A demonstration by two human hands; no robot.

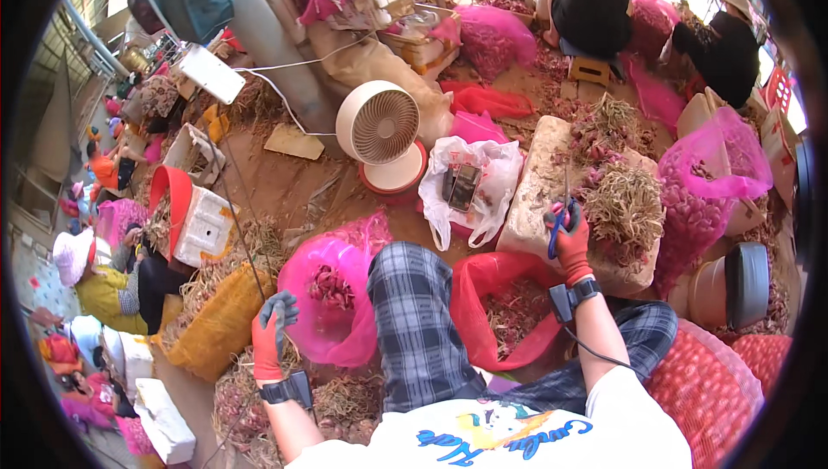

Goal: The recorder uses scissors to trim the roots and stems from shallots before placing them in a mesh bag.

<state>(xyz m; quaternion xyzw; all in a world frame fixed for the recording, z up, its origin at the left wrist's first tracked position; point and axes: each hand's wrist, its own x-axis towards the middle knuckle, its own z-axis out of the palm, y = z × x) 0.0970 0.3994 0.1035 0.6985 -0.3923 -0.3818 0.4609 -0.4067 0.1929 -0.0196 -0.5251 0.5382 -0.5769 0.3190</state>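
Note:
My right hand (pixel 573 250), in a red and grey work glove, is closed around blue-handled scissors (pixel 556 226), with the blades pointing away from me. It hovers at the near edge of a dirty white foam block (pixel 536 177). Bunches of shallots (pixel 623 197) with dry stalks lie heaped on that block. Out to the left, my left hand (pixel 275 324) wears a matching glove. Its fingers are loosely apart and I see nothing in them. Beside it stands an open pink mesh bag (pixel 297 283) with shallots inside. A red mesh bag (pixel 463 296) lies open between my legs.
A white fan (pixel 379 128) stands ahead, near a white plastic bag (pixel 440 210) with a phone (pixel 464 188) on it. Full pink bags (pixel 703 210) and a bucket (pixel 733 283) are at right. A yellow sack (pixel 216 331) sits at left. Other people (pixel 595 3) sit working nearby.

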